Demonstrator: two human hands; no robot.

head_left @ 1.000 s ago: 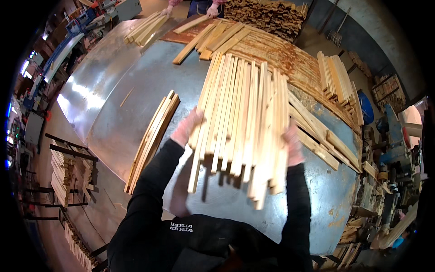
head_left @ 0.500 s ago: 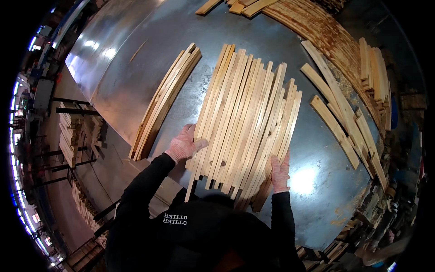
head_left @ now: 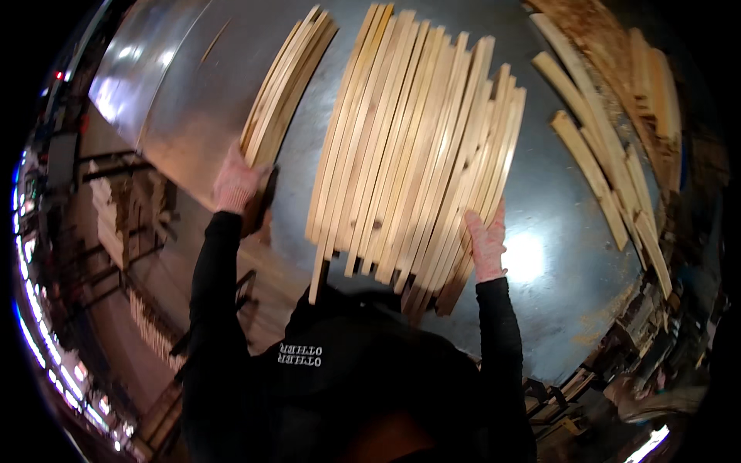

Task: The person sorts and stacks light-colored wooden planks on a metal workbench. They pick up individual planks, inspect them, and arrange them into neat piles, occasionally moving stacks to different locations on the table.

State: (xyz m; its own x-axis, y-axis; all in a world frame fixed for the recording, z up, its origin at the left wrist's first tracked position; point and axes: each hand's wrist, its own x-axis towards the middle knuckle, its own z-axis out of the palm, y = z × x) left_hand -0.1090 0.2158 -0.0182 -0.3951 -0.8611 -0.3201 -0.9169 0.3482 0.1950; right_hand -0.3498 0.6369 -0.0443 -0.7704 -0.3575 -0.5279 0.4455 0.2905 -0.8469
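Observation:
A wide row of pale wooden strips (head_left: pixel 405 147) lies side by side on a grey metal tabletop, its near ends uneven. To its left is a narrow bundle of wooden strips (head_left: pixel 289 89). My left hand (head_left: pixel 235 181), in a pinkish knit glove, is closed around the near end of that narrow bundle; its far-side fingers are partly hidden and a little blurred. In a matching glove, my right hand (head_left: pixel 488 243) rests against the right edge of the wide row near its close end, fingers stretched and apart.
Loose wooden strips (head_left: pixel 594 147) lie crossed on the right side of the metal table (head_left: pixel 540 324), beside sawdust. Beyond them stands another stack of wood (head_left: pixel 656 100). Racked wood (head_left: pixel 112 216) stands on the floor at left. A thin splinter (head_left: pixel 216 40) lies at the far left.
My left hand has let go of the wide row's left edge and moved left onto the narrow bundle. My right hand stays at the wide row's right edge. The whole view has shifted.

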